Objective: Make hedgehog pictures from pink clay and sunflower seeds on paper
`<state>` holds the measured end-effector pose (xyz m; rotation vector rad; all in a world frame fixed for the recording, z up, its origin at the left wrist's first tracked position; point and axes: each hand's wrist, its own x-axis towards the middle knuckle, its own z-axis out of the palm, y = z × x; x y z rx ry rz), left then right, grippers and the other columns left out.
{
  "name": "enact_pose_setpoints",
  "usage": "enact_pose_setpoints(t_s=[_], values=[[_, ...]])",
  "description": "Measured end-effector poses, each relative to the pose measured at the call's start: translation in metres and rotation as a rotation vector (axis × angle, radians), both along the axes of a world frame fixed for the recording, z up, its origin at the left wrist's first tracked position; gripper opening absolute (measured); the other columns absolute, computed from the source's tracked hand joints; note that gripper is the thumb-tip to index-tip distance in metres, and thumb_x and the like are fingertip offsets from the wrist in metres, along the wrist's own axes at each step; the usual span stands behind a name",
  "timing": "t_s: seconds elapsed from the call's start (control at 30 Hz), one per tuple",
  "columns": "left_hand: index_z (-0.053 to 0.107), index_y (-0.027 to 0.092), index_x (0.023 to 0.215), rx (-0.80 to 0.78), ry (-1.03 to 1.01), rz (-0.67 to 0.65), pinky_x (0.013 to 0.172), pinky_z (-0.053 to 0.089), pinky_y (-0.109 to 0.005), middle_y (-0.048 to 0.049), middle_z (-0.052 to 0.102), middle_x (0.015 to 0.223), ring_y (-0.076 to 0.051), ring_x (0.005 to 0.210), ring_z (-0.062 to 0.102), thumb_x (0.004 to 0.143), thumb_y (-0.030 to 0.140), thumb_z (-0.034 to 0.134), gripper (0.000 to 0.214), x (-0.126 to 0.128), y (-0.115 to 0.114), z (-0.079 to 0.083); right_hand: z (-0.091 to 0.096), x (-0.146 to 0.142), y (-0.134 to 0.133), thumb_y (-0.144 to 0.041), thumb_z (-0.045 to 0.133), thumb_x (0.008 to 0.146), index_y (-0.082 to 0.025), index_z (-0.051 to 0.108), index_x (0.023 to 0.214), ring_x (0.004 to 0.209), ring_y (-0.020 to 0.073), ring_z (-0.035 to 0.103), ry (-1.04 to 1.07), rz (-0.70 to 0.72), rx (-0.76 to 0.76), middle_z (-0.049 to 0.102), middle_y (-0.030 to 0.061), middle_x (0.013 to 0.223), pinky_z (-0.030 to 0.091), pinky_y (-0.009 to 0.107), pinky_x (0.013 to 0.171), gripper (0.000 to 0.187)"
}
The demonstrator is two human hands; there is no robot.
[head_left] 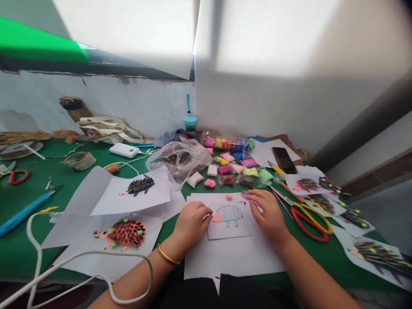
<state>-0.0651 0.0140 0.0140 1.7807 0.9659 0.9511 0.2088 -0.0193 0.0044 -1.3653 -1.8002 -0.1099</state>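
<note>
On a small white card (231,234) is a hedgehog drawing (229,212) in blue outline, its head filled with flattened pink clay (217,217). My left hand (193,219), with a gold bangle at the wrist, is closed in a pinch at the tip of the hedgehog's snout. What lies between its fingertips, if anything, is too small to tell. Resting at the card's right edge, my right hand (266,211) has its fingers stretched out, beside a magenta item partly hidden under them. A small pink clay lump (228,196) sits on the paper above the drawing.
Several bagged clay pieces (227,179) and a plastic bag of seeds (180,161) lie behind the card. Scissors (310,219) are at right, near finished hedgehog pictures (380,253). More pictures (124,234) and a white cable (96,255) occupy the left; a blue cutter (28,212) lies farther left.
</note>
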Motion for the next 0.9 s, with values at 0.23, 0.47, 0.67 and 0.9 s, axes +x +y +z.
enact_pose_setpoints(t_s=[0.23, 0.47, 0.67, 0.9], values=[[0.076, 0.028, 0.083, 0.170, 0.215, 0.004, 0.088, 0.032, -0.044, -0.0090, 0.062, 0.081, -0.027, 0.082, 0.050, 0.084, 0.029, 0.065, 0.011, 0.000, -0.002, -0.013, -0.014, 0.000, 0.004, -0.021, 0.053, 0.091, -0.020, 0.070, 0.098, 0.101, 0.0242, 0.061, 0.003, 0.041, -0.077, 0.070, 0.0082, 0.103, 0.048, 0.045, 0.091, 0.019], [0.075, 0.027, 0.089, 0.378, 0.669, -0.021, 0.076, 0.036, -0.037, -0.0042, 0.065, 0.085, -0.022, 0.083, 0.052, 0.091, 0.022, 0.061, 0.015, 0.002, -0.003, -0.013, -0.016, 0.000, 0.004, -0.021, 0.052, 0.091, -0.021, 0.070, 0.097, 0.100, 0.0245, 0.060, 0.019, 0.048, -0.116, 0.069, 0.0080, 0.103, 0.047, 0.046, 0.092, 0.019], [0.074, 0.028, 0.093, 0.451, 0.777, -0.009, 0.074, 0.038, -0.035, -0.0028, 0.065, 0.087, -0.021, 0.083, 0.054, 0.090, 0.023, 0.063, 0.012, 0.003, -0.003, -0.013, -0.015, -0.002, 0.004, -0.020, 0.052, 0.091, -0.022, 0.070, 0.097, 0.100, 0.0244, 0.060, 0.026, 0.049, -0.126, 0.069, 0.0076, 0.103, 0.047, 0.045, 0.091, 0.019], [0.072, 0.026, 0.094, 0.509, 0.803, -0.016, 0.074, 0.039, -0.036, -0.0032, 0.063, 0.087, -0.021, 0.083, 0.054, 0.092, 0.023, 0.060, 0.013, 0.001, -0.005, -0.013, -0.016, -0.001, 0.004, -0.020, 0.052, 0.091, -0.022, 0.070, 0.097, 0.100, 0.0246, 0.061, 0.027, 0.051, -0.133, 0.069, 0.0074, 0.103, 0.047, 0.045, 0.091, 0.020]])
